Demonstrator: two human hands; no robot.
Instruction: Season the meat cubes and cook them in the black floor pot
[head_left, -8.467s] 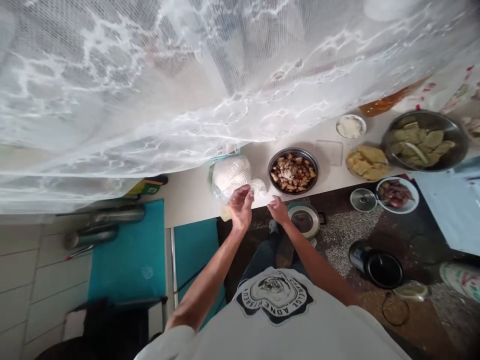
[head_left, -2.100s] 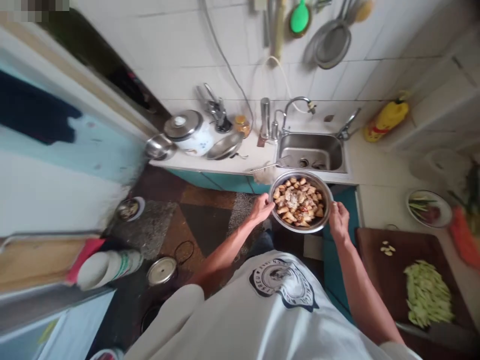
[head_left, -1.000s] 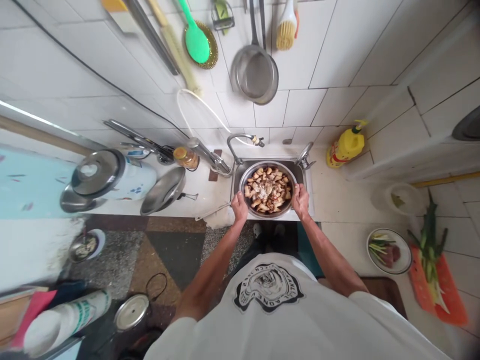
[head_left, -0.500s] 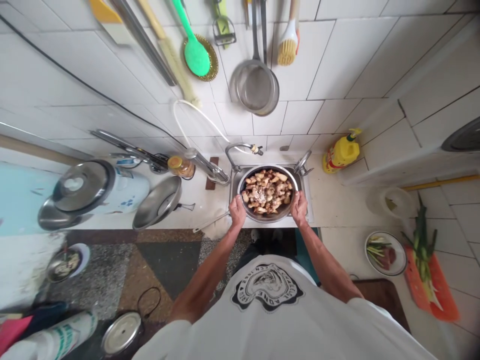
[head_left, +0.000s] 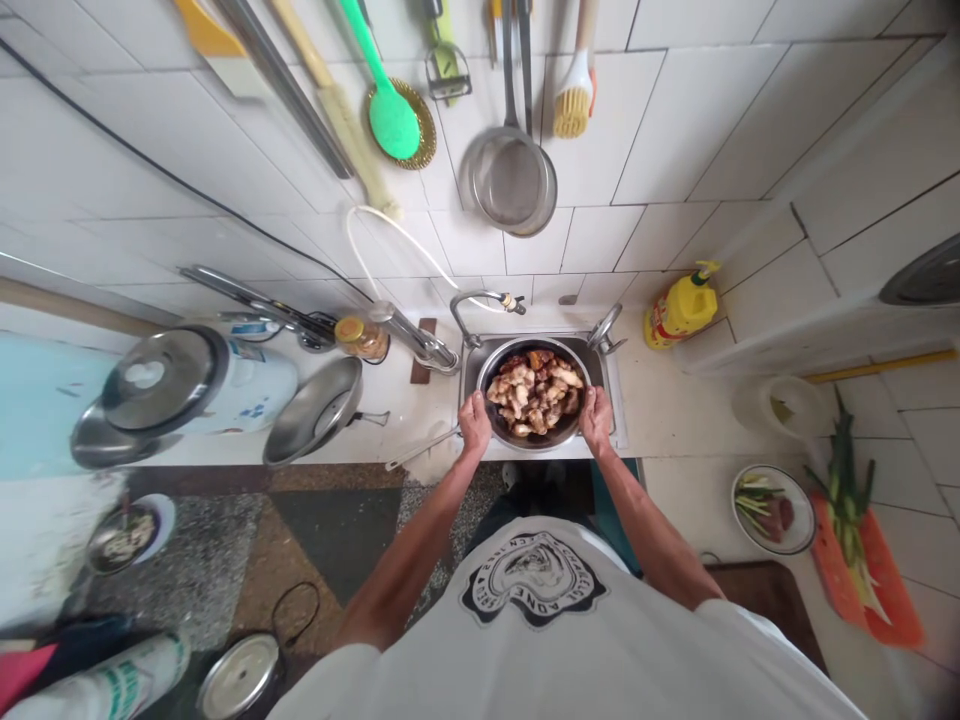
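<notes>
A round metal bowl [head_left: 489,362] is held over the sink [head_left: 469,372], one hand at each side of its rim. Brown, sauce-coated chunks that look like meat pieces [head_left: 536,390] are heaped inside it. My left hand [head_left: 475,425] is closed on the bowl's left edge, and my right hand [head_left: 596,420] grips the right edge. Behind the bowl stand a curved faucet [head_left: 469,315] and a second tap [head_left: 604,330]. A ladle-like handle [head_left: 420,448] lies on the counter beside my left hand.
To the left are a tilted metal pan [head_left: 319,410], a lidded pot [head_left: 217,385] and a jar [head_left: 360,338]. On the right stand a yellow bottle [head_left: 681,308], a plate of food [head_left: 799,540] and an orange basket [head_left: 885,590]. Strainers [head_left: 510,180] and brushes hang on the tiled wall.
The pieces in the bowl have been tossed: they are heaped differently, and the pale patch on top no longer shows. Both hands keep their hold on the rim.
</notes>
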